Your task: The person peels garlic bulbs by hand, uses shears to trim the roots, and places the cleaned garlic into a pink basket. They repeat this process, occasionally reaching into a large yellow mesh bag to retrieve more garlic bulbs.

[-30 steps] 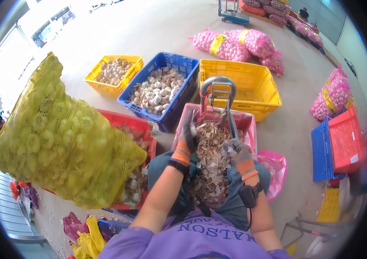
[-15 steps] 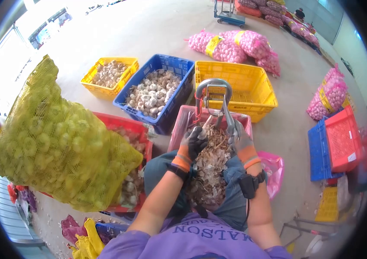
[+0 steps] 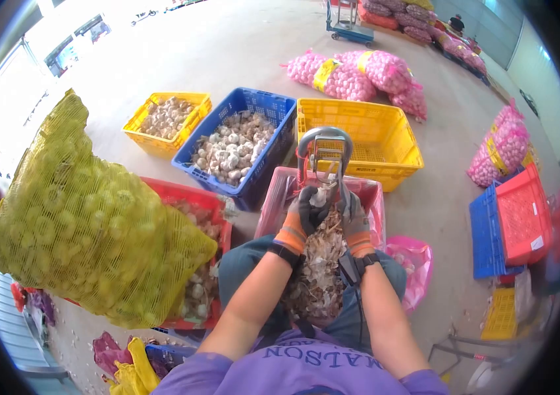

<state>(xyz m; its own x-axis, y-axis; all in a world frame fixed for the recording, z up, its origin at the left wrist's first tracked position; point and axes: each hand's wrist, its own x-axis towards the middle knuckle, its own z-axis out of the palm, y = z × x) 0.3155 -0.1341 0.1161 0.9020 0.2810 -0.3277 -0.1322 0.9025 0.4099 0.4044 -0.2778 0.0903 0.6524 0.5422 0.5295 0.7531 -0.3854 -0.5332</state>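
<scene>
My left hand (image 3: 309, 212), in a black and orange glove, is closed around a pale garlic bulb (image 3: 321, 196). It holds the bulb close against the grey metal cutter (image 3: 326, 133), whose curved frame rises over a pink-red crate (image 3: 269, 209). My right hand (image 3: 355, 220), gloved in grey and orange, grips the cutter's handle on the right side. Its fingertips are partly hidden. Below both hands, dry stems and papery skins (image 3: 319, 276) fill the crate and the space between my knees.
A blue crate (image 3: 184, 167) and a small yellow crate (image 3: 136, 135) hold garlic bulbs. Another yellow crate (image 3: 359, 131) stands behind the cutter. At left, a yellow-green mesh sack (image 3: 95, 230) of garlic leans over a red crate (image 3: 226, 230). Pink sacks (image 3: 385, 69) lie further back.
My left hand has moved right and up to the cutter, and the bulb now shows at its fingertips. My right hand has moved slightly left, so the hands are closer together.
</scene>
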